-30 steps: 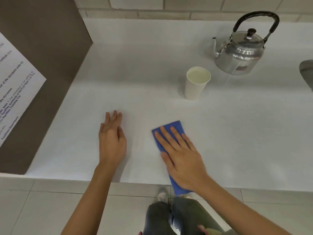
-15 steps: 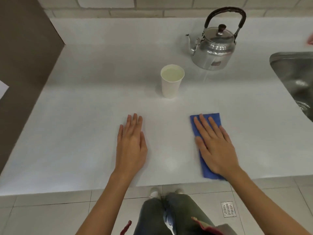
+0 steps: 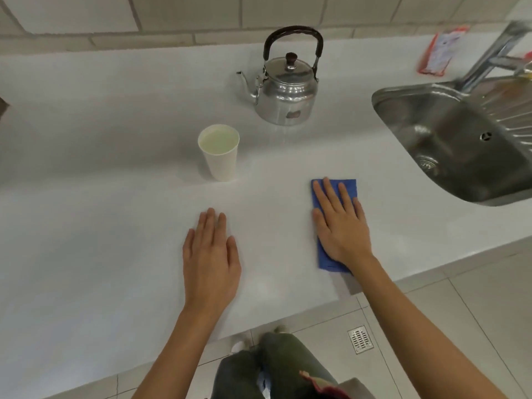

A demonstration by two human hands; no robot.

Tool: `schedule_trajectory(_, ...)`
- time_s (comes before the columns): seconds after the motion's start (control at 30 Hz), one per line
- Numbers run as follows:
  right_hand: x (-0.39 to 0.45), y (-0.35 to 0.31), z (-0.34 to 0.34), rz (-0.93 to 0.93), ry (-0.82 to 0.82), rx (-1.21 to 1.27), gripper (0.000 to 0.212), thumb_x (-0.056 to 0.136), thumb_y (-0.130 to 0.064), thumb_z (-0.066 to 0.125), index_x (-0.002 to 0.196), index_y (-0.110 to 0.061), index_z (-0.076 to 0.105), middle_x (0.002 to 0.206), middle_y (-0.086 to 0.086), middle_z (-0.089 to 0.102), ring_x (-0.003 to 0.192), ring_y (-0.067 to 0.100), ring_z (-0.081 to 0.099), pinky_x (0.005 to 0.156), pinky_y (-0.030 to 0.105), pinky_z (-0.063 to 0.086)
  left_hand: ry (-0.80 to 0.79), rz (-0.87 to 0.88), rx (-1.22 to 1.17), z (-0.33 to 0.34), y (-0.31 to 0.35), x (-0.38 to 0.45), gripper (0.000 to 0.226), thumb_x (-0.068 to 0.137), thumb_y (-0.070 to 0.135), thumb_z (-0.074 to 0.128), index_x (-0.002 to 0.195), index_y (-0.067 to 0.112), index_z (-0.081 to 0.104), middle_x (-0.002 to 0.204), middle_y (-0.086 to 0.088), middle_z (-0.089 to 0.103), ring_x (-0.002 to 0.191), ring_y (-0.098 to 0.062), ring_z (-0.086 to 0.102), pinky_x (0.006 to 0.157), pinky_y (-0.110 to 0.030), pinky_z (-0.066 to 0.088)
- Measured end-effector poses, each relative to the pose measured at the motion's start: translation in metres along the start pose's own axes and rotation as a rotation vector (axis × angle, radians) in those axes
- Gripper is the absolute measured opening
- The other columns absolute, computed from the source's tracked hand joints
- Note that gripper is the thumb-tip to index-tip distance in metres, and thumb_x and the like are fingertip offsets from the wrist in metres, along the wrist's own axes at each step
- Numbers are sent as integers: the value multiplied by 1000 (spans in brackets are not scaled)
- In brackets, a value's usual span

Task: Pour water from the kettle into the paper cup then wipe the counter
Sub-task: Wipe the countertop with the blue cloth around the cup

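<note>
A shiny metal kettle (image 3: 286, 92) with a black handle stands upright at the back of the white counter (image 3: 100, 231), spout to the left. In front of it, to the left, a white paper cup (image 3: 220, 158) holds water near its rim. A folded blue cloth (image 3: 349, 187) lies flat near the counter's front edge. My right hand (image 3: 341, 226) presses flat on the cloth, fingers spread and pointing away from me. My left hand (image 3: 211, 254) rests flat on the bare counter to the left of the cloth, holding nothing.
A steel sink (image 3: 460, 145) with a tap (image 3: 495, 53) is set into the counter at the right. A red and white packet (image 3: 442, 51) lies behind it. A tiled wall (image 3: 201, 12) backs the counter. A floor drain (image 3: 359, 339) shows below.
My right hand has slid the blue cloth to the right along the counter, toward the sink. My view has turned right, and the sink has come into sight. My left hand stays flat.
</note>
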State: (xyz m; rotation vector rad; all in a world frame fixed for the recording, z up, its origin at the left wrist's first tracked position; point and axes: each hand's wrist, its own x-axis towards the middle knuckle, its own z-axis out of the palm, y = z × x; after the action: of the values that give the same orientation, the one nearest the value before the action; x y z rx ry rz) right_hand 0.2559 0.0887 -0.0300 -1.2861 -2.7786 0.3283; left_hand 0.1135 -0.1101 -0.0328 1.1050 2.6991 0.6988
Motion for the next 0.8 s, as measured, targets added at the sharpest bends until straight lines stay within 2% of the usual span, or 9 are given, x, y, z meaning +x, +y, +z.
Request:
schedule_trajectory(0.1,-16,-28,7,-118,-8,23,56,106,-40,20,157,-35,-1,164,-16,-4,152,17,-8,122,39,-2,13,-9,58,5,7,-3,51,102,26,37,148,5,35,160,-14,27,150,-25,20,123,-45,14)
schedule_trajectory(0.2,-63,-7,10,-302,-38,86,54,105,-46,20,155,-42,1,164,-22,0,152,10,-5,122,33,-3,64,-42,17,4,11,-1,56,97,34,31,143,3,44,155,-16,37,147,-28,29,120,-48,20)
schedule_trajectory(0.27,-60,29,2,-182,7,98,57,102,-51,21,155,-43,2,164,-21,1,152,8,-4,121,31,-1,76,-29,-20,5,16,3,57,95,33,31,140,3,48,152,-16,42,145,-29,31,119,-50,21)
schedule_trajectory(0.33,-33,57,-5,54,50,85,65,100,-54,25,156,-36,-1,165,-12,0,152,13,-4,122,34,4,57,52,-32,7,23,6,56,94,31,33,141,5,48,151,-14,44,145,-27,32,120,-51,20)
schedule_trajectory(0.43,30,60,-13,251,61,26,67,101,-52,29,158,-27,1,166,4,-2,153,23,-2,123,39,4,6,137,-19,12,32,7,57,95,33,31,145,8,42,155,-9,38,147,-23,28,121,-48,14)
schedule_trajectory(0.5,50,43,-11,186,43,8,63,103,-46,27,158,-27,3,167,4,0,153,24,-1,123,38,2,-9,133,-17,14,32,7,58,95,34,29,147,11,39,157,-6,33,148,-20,24,123,-47,12)
schedule_trajectory(0.67,-1,49,-2,-237,-15,51,55,104,-48,20,156,-39,6,164,-15,3,152,8,-4,121,28,-1,-34,114,-52,15,27,7,56,97,32,30,148,13,37,158,-2,31,149,-16,21,124,-45,12)
schedule_trajectory(0.73,20,73,-7,-145,8,45,55,104,-48,21,156,-39,9,164,-14,5,152,10,-1,121,31,3,-55,113,-50,14,26,8,51,101,30,31,150,15,34,160,1,27,150,-13,16,124,-41,7)
schedule_trajectory(0.8,67,86,-13,68,40,-3,56,104,-45,24,157,-35,10,166,-8,5,153,18,1,122,38,6,-77,113,-34,11,24,9,49,103,30,33,151,19,31,161,5,24,150,-9,13,124,-37,4)
